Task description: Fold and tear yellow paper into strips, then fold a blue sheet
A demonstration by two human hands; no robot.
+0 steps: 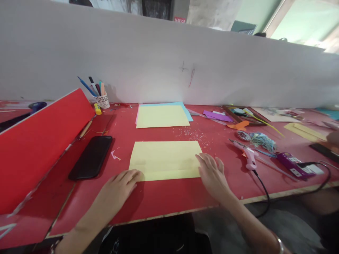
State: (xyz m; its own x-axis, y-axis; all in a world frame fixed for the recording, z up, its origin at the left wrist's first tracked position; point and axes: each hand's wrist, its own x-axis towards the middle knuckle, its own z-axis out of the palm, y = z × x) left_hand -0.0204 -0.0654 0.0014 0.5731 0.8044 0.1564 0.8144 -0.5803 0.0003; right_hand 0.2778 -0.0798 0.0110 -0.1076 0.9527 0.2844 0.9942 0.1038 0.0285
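Observation:
A pale yellow sheet of paper (165, 158) lies on the red table, with a faint crease running along its near edge. My left hand (123, 185) is at the sheet's near left corner, its fingers bent together and pinching the edge there. On the right edge rests my right hand (213, 173), its fingers stretched out and the thumb standing apart. Behind this sheet, another yellow sheet (162, 117) sits on top of blue and pink paper.
At left are a black phone (91, 157), a red board (45, 151) and a pen cup (102, 101). To the right lie a pink glue gun (249, 155), a purple power strip (292, 165) and a brown tray (245, 115). Another person's hand (333, 139) shows far right.

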